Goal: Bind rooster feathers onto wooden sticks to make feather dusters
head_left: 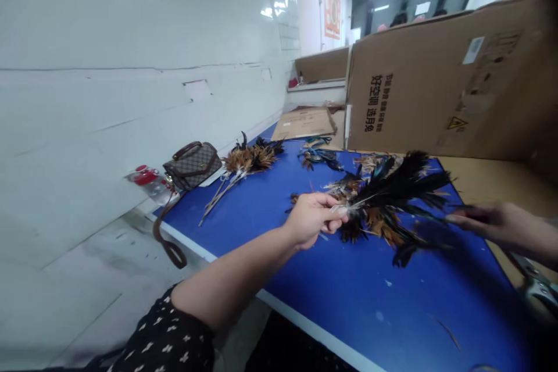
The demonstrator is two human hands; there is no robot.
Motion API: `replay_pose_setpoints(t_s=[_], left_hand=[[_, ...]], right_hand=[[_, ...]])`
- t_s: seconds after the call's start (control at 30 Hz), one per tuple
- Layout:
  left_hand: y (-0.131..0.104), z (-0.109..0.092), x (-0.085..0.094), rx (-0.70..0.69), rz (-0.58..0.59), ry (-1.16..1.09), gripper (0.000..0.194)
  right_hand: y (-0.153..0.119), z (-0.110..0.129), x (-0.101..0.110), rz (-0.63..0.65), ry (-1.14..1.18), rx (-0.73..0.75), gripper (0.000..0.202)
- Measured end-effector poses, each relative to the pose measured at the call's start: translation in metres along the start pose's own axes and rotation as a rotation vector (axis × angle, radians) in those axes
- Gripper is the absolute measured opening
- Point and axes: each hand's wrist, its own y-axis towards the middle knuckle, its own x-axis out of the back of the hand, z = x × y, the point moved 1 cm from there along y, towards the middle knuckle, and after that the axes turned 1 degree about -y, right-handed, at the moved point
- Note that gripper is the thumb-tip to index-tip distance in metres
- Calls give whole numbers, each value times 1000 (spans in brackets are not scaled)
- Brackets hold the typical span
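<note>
My left hand (316, 218) is closed in a pinch around the pale quill ends of a bunch of black feathers (392, 186), held above the blue table. The bunch fans out to the right, with glossy dark plumes. My right hand (501, 226), slightly blurred, comes in from the right edge. Its thumb and fingers pinch together at the tip of a long dark feather (425, 213) that reaches out from the bunch. Brown feathers (383, 226) show just below and behind the black ones; whether they belong to the held bunch I cannot tell.
On the blue tabletop (349, 302) lie a brown-and-black feather bundle on sticks (250, 160) and a loose feather pile (320, 157). A checked handbag (193, 165) and a red-capped bottle (150, 180) sit at the left edge. Cardboard (418, 93) stands behind; scissors (540, 290) lie at right.
</note>
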Motion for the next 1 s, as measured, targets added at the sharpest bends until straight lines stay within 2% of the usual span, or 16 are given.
replay_pose_setpoints(t_s=[0.07,0.13,0.17,0.27,0.33,0.4,0.47,0.53,0.6,0.67,0.73,0.8,0.87,0.93,1.0], left_hand=[[3,4,-3,11,-5,-46,50],[7,10,-11,18,6,-101,49],[8,14,-16,23,15,-134,49],[11,27,-36,60,52,-227,49],[11,36,-49,91,82,-276,49],[10,44,-60,113,92,-316,50],[9,50,-67,116,78,-345,51],[9,54,-69,96,51,-361,51],[9,57,-68,58,22,-365,51],[9,61,-67,20,-19,-369,51],[10,66,-65,-8,-63,-374,51],[9,71,-66,-30,-94,-366,50],[8,77,-69,-48,-117,-340,47],[7,82,-73,-65,-130,-317,44],[5,85,-76,-76,-131,-309,42]], right_hand=[[-7,11,-14,58,-132,142,61],[-18,39,-29,-53,-173,276,57],[-24,57,-36,-38,-126,300,58],[-37,110,-53,-25,93,239,59],[-42,132,-61,67,237,180,55],[-45,138,-68,109,360,86,58],[-48,136,-74,90,442,10,61],[-51,132,-81,72,488,7,59],[-56,130,-86,42,452,79,51],[-63,131,-85,-106,303,179,38],[-69,136,-81,-332,90,273,24],[-75,144,-75,-461,-44,366,25],[-76,154,-71,-439,-83,450,28],[-73,165,-68,-363,-102,507,28],[-67,173,-68,-304,-121,546,21]])
